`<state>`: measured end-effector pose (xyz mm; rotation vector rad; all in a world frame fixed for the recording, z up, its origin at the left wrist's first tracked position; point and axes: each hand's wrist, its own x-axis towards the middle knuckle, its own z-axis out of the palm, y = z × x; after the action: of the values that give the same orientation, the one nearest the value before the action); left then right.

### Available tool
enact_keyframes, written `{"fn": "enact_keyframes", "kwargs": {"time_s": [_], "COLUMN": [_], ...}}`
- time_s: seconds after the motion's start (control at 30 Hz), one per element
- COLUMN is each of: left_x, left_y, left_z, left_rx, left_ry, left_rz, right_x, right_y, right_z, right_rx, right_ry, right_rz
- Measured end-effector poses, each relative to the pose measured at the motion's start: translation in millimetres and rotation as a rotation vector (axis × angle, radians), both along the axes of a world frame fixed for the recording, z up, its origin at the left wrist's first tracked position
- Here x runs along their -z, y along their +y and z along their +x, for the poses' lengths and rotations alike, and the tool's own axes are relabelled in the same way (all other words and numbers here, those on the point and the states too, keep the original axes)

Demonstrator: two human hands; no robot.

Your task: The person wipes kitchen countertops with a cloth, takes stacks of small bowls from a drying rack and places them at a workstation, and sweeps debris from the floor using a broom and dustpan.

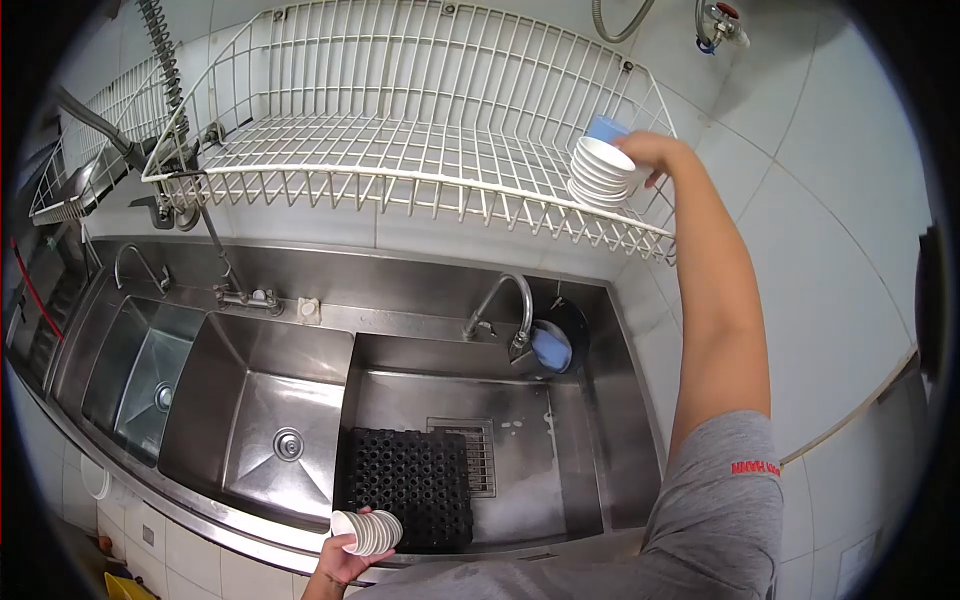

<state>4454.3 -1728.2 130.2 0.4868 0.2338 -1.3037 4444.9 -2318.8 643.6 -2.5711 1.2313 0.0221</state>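
Observation:
Down at the front edge of the sink, my left hand [342, 562] is closed round a stack of small white bowls [368, 532], tipped on its side. My right arm reaches up to the right end of the white wire rack [400, 178]. There my right hand [655, 152] grips the upper right side of another stack of small white bowls [600, 172], which is on the rack and leans slightly. Some of its fingers are hidden behind the bowls. Just behind this stack is a light blue item [606, 128], partly covered.
Below the rack runs a steel sink with several basins. A black perforated rubber mat [410, 485] lies in the right basin [530, 480]. A curved faucet [500, 305] stands by a dark container [572, 325] holding a blue cloth [550, 350]. A spray hose [165, 60] hangs at left.

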Motion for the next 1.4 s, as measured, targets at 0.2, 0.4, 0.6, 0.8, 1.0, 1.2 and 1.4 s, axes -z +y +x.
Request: {"fn": "enact_keyframes", "kwargs": {"time_s": [0.2,0.4,0.6,0.8,1.0,1.2,1.4], "left_x": [-3,-9,-9,-14,-10,-20,-27], "left_y": [-4,-16,-9,-8,-11,7,31], "left_z": [-5,-6,-10,-24,-35,-48,-68], "left_rx": [0.001,0.058,0.087,0.085,0.057,0.016,-0.108], "left_ry": [-0.036,-0.118,-0.145,-0.14,-0.12,-0.153,-0.131], "left_rz": [0.031,0.069,0.036,0.073,-0.026,-0.065,-0.064], "right_x": [-43,-24,-10,17,27,21,39], "right_y": [46,112,31,79,141,150,123], "right_z": [-16,-14,-13,-11,42,21,46], "right_rx": [-0.38,-0.254,-0.096,-0.126,-0.255,-0.284,-0.371], "right_ry": [-0.37,-0.123,-0.342,-0.416,0.154,-0.021,0.036], "right_rz": [-0.031,-0.16,0.2,0.548,-0.292,-0.23,-0.314]}}
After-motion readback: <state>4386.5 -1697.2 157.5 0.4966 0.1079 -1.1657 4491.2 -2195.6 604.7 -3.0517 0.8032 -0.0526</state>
